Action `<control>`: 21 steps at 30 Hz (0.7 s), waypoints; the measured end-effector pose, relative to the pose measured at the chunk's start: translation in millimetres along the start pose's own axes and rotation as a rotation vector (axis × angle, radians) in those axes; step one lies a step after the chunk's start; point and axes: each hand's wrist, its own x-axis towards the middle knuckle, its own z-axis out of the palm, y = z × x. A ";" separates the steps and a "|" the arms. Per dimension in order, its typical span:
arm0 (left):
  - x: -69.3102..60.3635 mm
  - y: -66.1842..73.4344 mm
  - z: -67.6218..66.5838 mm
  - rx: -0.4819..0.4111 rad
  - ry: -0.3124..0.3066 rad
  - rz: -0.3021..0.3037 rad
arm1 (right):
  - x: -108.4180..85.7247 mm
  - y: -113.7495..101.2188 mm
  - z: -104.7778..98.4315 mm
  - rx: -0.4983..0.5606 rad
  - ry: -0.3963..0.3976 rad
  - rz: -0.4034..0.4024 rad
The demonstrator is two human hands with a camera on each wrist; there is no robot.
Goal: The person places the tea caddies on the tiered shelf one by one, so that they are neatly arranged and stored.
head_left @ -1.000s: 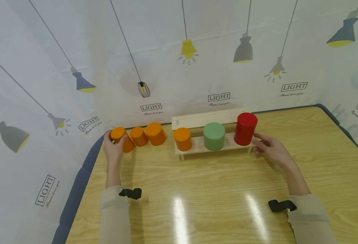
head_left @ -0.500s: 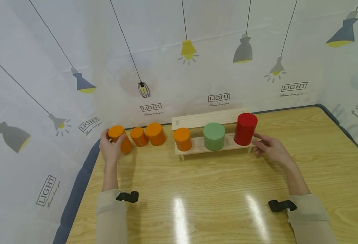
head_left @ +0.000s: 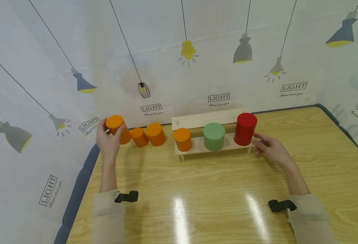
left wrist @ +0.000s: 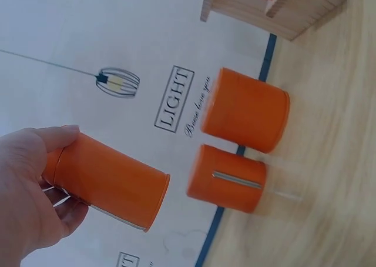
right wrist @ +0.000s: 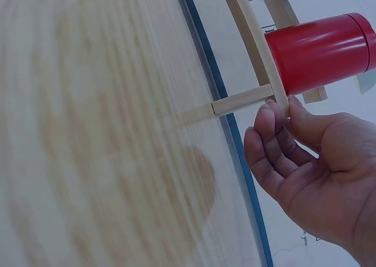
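Currently, on and above the wood-grain tabletop (head_left: pixel 212 183), by item:

Item: tall orange canister (head_left: pixel 117 128), one. Held up off the surface at the far left; left hand (head_left: pixel 108 145), grip clamped round it, thumb on one side and fingers curled on the other.

Item: small orange canister (head_left: pixel 139 137), one, upright on the tabletop, to the right of the held piece (a silvery strip runs down its side).

Item: wider orange canister (head_left: pixel 155 134), one, upright, just beside the small one.

Item: wooden rack (head_left: pixel 210 119), two-tiered, on short legs, near the back edge. Lower tier carries, left to right, an orange tin (head_left: pixel 183 140), a green tin (head_left: pixel 214 137) and a taller red tin (head_left: pixel 246 129), all upright and spaced apart.

Item: right hand (head_left: pixel 273 149), grip closed in a pinch on the right end of the lower tier, near the red tin.

Item: printed backdrop (head_left: pixel 212 74), pale, with hanging lamps, behind all.
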 end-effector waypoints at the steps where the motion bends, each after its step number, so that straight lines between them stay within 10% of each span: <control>1: 0.3 3.4 0.8 -0.004 0.000 0.007 | 0.2 0.3 0.0 0.001 0.001 -0.002; 21: -18.0 65.9 52.4 -0.186 -0.142 0.148 | -0.9 -2.5 0.1 -0.008 -0.005 0.010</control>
